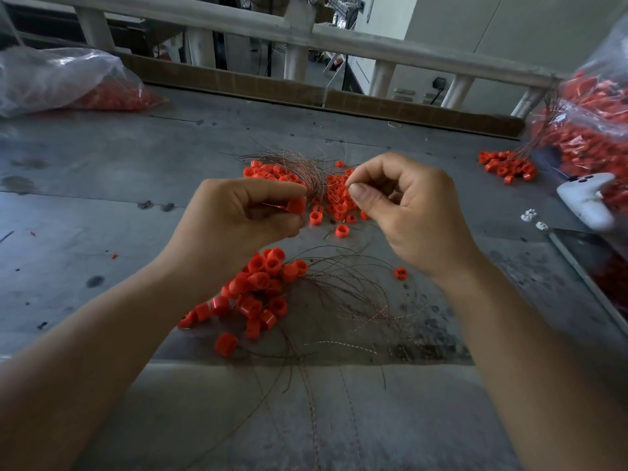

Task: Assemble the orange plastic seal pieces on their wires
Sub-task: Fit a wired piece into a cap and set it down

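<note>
The left hand (pixel 244 212) holds one orange seal (pixel 296 205) above the worktop (pixel 102 185), its grip narrow, thumb and curled fingers closed round the piece. The right hand (pixel 407 205) is just beside it, thumb and forefinger pinched tight; a wire there would be too fine to see, so I cannot tell what that grip holds. Beyond both hands lie loose seals (pixel 336 198), touching a wire bundle (pixel 306 168). Nearer the person, wired seals (pixel 258 290) lie in a heap, their strands fanning right. A clear bag (pixel 61 79) of orange parts sits far left, and another bag (pixel 591 124) far right.
</note>
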`<state>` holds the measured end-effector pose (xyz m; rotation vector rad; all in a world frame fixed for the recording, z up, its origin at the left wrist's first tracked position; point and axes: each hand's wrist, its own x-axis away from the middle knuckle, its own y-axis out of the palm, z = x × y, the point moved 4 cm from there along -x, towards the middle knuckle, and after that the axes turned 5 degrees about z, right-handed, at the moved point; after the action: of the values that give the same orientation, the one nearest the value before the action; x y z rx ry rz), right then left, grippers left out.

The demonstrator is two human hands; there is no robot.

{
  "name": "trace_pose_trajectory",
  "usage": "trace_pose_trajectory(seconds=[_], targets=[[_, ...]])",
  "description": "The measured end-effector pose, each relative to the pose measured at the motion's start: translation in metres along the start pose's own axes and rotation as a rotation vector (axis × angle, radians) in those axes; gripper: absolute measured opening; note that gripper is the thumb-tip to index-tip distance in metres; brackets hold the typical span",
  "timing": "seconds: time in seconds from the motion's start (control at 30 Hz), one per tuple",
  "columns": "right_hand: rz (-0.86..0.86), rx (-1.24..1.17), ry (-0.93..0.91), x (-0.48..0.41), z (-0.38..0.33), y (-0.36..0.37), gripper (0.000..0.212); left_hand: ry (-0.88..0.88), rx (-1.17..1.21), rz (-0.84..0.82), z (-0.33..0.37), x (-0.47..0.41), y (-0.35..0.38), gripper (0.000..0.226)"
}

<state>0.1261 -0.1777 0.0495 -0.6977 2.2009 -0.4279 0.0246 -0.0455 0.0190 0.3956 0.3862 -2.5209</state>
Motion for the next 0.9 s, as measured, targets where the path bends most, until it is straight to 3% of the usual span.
trace_pose_trajectory(seconds=[0.27, 0.73, 0.9], targets=[[-0.066, -0.025, -0.021, 0.005, -0.007, 0.01, 0.02, -0.006, 0.023, -0.009, 0.005, 0.003, 0.004, 0.028], [-0.143, 0.02, 0.012, 0.006, -0.009, 0.018, 0.022, 0.004, 0.041, -0.04, 0.005, 0.003, 0.002, 0.033], [-0.147, 0.035, -0.005, 0.007, -0.009, 0.02, 0.011, 0.016, 0.048, -0.032, 0.006, 0.002, 0.002, 0.03]])
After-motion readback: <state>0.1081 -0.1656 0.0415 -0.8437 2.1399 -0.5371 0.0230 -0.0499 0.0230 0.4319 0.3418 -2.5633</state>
